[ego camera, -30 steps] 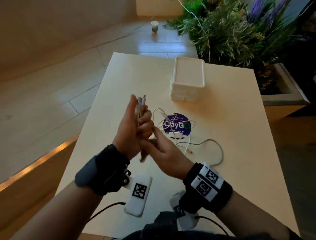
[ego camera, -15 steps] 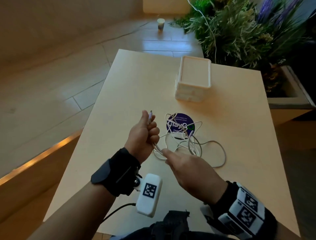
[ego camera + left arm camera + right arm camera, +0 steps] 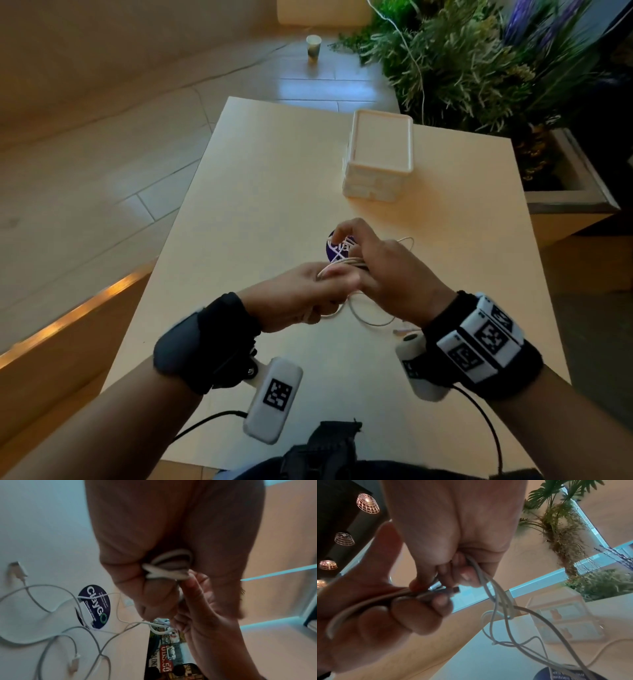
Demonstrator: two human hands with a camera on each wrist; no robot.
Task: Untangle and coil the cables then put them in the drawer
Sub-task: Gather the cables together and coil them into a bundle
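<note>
Both hands grip the same bundle of white cables above the pale table. The left hand is curled into a fist round several gathered strands, and the left wrist view shows bent loops of cord squeezed between its folded fingers. The right hand meets it from the other side, thumb and fingers pinching the cords just beyond the left knuckles; in the right wrist view a dark plug tip pokes out between the two hands.

Between the hands, the held strands run roughly level, left to right. From the right hand the slack droops down to the table in loose, crossing loops with no single direction. Those loops lie on and around a round purple sticker marked ClayGo. One loop curves out on the near side of the sticker, below the hands. A silver plug lies flat on the table a little way from the sticker.

Beyond the sticker, toward the far edge of the table, stands a small white drawer unit, its drawers closed. Past it grows a leafy planter, and a paper cup stands on the floor.
</note>
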